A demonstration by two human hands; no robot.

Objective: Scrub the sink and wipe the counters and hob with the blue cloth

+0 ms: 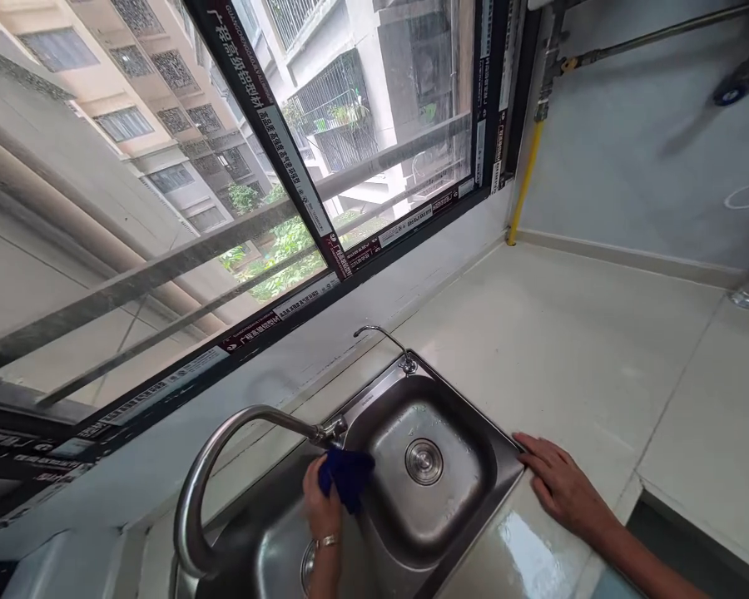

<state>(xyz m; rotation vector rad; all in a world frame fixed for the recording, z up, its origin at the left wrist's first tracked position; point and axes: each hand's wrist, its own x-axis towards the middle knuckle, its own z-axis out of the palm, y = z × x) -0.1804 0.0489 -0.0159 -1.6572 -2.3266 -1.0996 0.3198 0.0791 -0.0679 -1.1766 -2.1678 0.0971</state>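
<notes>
A dark blue cloth (348,476) is bunched in my left hand (318,503), whose fingers are closed on it. That hand is over the divider between the two basins of a steel sink (399,482), close to the base of the large curved faucet (189,507). A bracelet circles the left wrist. My right hand (558,487) lies flat, fingers stretched, on the pale countertop (574,358), its fingertips touching the sink's near right corner. Nothing is in it. Water drops dot the right basin around its drain (424,461).
A small thin tap (408,363) rises from the sink's back corner. Behind the sink runs a black-framed window (349,270) with printed tape. A yellow pipe (524,183) meets the counter at the back corner. A dark cutout (680,532) opens in the counter at right.
</notes>
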